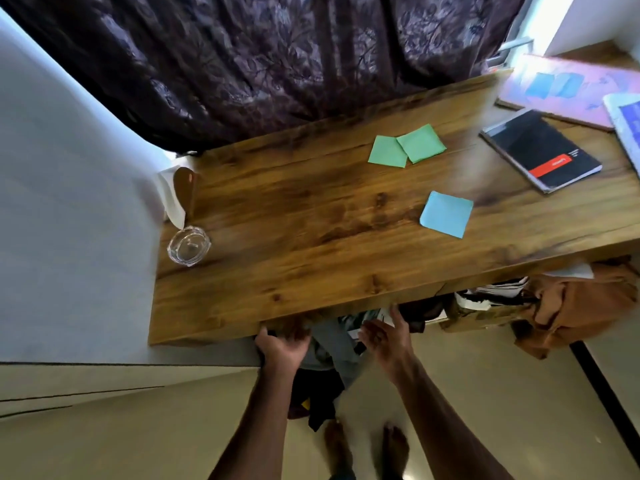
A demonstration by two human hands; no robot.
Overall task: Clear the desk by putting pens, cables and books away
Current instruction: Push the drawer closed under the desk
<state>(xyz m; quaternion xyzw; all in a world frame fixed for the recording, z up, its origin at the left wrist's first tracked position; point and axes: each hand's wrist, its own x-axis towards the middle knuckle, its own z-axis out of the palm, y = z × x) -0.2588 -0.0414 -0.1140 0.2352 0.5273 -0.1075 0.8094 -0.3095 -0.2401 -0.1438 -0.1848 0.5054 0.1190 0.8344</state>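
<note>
On the wooden desk (311,237), a black notebook (540,150) with a red band lies at the right. A pink book (568,88) lies behind it, and a white-edged flat thing (627,123) is cut off by the frame. Two green paper squares (407,147) and a blue one (446,213) lie mid-desk. My left hand (282,344) reaches under the desk's front edge, fingertips hidden. My right hand (388,336) is beside it with fingers apart, close to papers and grey cloth below the desk; nothing shows in its grip.
A glass ashtray (188,245) stands at the desk's left edge, by a wooden piece (185,188) and white paper. A dark curtain (277,64) hangs behind. Brown cloth (581,303), a cardboard box (474,318) and dark clothes fill the space under the desk. My bare feet stand on the floor.
</note>
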